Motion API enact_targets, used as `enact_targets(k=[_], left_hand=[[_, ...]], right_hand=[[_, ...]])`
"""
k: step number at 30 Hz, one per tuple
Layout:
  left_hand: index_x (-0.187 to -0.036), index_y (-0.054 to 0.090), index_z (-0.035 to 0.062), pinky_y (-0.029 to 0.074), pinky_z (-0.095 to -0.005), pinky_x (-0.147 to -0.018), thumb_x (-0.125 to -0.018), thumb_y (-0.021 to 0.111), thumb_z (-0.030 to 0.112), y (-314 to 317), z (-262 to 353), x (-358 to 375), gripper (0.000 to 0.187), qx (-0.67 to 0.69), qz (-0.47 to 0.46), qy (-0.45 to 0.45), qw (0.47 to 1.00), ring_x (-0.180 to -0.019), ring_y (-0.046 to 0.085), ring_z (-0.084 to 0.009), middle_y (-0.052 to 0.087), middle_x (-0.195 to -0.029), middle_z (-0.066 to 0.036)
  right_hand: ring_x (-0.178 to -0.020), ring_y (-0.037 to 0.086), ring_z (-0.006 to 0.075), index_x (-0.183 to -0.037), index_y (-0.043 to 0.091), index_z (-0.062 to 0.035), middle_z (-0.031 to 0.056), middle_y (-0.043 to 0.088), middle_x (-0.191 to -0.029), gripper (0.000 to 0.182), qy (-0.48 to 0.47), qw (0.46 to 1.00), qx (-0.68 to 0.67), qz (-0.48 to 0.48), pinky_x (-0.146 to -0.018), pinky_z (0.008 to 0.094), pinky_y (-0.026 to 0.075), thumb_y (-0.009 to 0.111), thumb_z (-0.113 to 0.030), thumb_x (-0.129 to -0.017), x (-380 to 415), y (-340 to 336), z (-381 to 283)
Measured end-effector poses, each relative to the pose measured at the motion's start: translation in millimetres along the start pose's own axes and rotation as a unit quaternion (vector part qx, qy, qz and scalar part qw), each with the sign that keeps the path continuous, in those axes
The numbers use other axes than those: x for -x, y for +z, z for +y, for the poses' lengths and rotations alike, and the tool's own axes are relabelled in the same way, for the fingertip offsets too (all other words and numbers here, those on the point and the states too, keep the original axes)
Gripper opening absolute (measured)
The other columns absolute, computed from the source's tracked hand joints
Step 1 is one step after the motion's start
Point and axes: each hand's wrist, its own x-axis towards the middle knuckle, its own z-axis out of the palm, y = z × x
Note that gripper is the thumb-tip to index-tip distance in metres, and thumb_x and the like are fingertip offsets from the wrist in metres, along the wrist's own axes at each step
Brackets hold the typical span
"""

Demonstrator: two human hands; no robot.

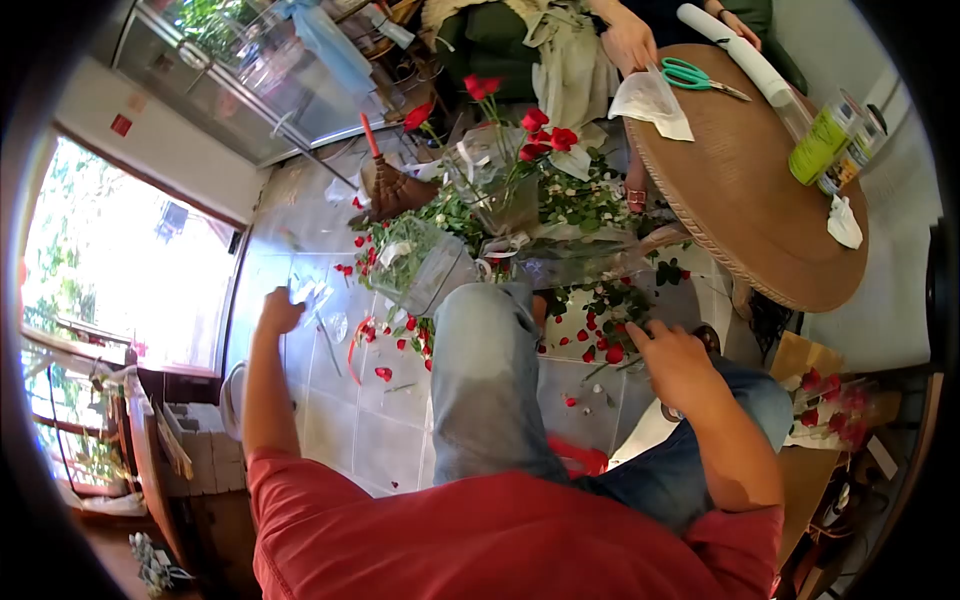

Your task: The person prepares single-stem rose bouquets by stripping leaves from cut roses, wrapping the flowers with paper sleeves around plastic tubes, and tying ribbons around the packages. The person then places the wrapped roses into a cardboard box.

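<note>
My left hand [281, 311] is out over the tiled floor at the left, fingers curled together; what they hold is too small to name, with thin clear scraps beside it. My right hand [675, 362] hovers above my bent knee, fingers apart, beside red petals and green leaves on the floor. Several red roses [535, 135] stand in clear wrapping ahead of my knees. A clear container [436, 274] with green stems leans just in front of my left knee.
Another person's hand [628, 42] touches a white paper bag [652, 103] at the edge of the brown oval table [740, 190]. On it lie green-handled scissors [700, 78], a white roll [733, 52] and cans [827, 140]. A broom [392, 186] lies ahead; wrapped roses [835, 405] sit at right.
</note>
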Motion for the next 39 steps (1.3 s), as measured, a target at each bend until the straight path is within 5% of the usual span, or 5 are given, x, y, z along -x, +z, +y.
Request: enact_targets(k=[7, 16, 21, 24, 39], left_hand=[[-0.110, 0.074, -0.0002, 0.057, -0.0400, -0.080, -0.091, 0.072, 0.024, 1.5, 285.7, -39.0, 0.031, 0.259, 0.054, 0.329, 0.906, -0.086, 0.074, -0.0295, 0.075, -0.100, -0.021], [-0.117, 0.075, 0.0018, 0.055, -0.0322, -0.067, -0.092, 0.070, 0.014, 67.6, 488.9, -218.6, 0.028, 0.563, -0.016, 0.278, 0.778, -0.074, 0.068, -0.0132, 0.076, -0.094, -0.005], [-0.111, 0.079, 0.0064, 0.055, -0.0346, -0.074, -0.091, 0.072, 0.016, 67.1, 506.2, -223.2, 0.023, 0.455, -0.004, 0.341, 0.822, -0.079, 0.070, -0.0185, 0.077, -0.087, -0.010], [-0.103, 0.074, 0.0045, 0.055, -0.0396, -0.072, -0.092, 0.070, 0.017, 41.3, 492.2, -202.1, 0.017, 0.421, 0.207, 0.302, 0.830, -0.077, 0.072, -0.0328, 0.074, -0.084, -0.017], [-0.109, 0.070, 0.0005, 0.054, -0.0356, -0.071, -0.098, 0.068, 0.010, -119.7, 398.3, -11.8, 0.015, 0.426, 0.353, 0.419, 0.720, -0.073, 0.069, -0.0249, 0.071, -0.085, -0.016]], right_hand=[[-0.107, 0.068, 0.0376, -0.144, 0.055, -0.0052, 0.0184, 0.065, -0.122, 0.061, -0.140, 0.985, -0.101, 0.006, -0.087, 0.0478, 0.058, 0.067, -0.004, -0.084, -14.4, 12.7, 8.9], [-0.105, 0.069, 0.0400, -0.142, 0.055, -0.0036, 0.0200, 0.068, -0.119, 0.059, -0.096, 0.991, -0.090, -0.038, -0.089, 0.0485, 0.056, 0.074, -0.023, -0.090, -15.9, 27.6, 17.4], [-0.105, 0.069, 0.0391, -0.142, 0.055, 0.0005, 0.0217, 0.068, -0.120, 0.061, -0.096, 0.990, -0.098, -0.035, -0.090, 0.0481, 0.055, 0.073, -0.028, -0.091, -12.9, 17.1, 28.0], [-0.104, 0.069, 0.0395, -0.142, 0.056, 0.0009, 0.0217, 0.068, -0.118, 0.061, -0.097, 0.989, -0.106, -0.035, -0.090, 0.0483, 0.055, 0.073, -0.029, -0.091, -8.3, 11.3, 26.8], [-0.105, 0.070, 0.0398, -0.139, 0.054, -0.0039, 0.0213, 0.068, -0.117, 0.057, -0.127, 0.987, -0.096, -0.020, -0.087, 0.0494, 0.057, 0.072, -0.029, -0.091, 6.9, 6.8, 10.0]])
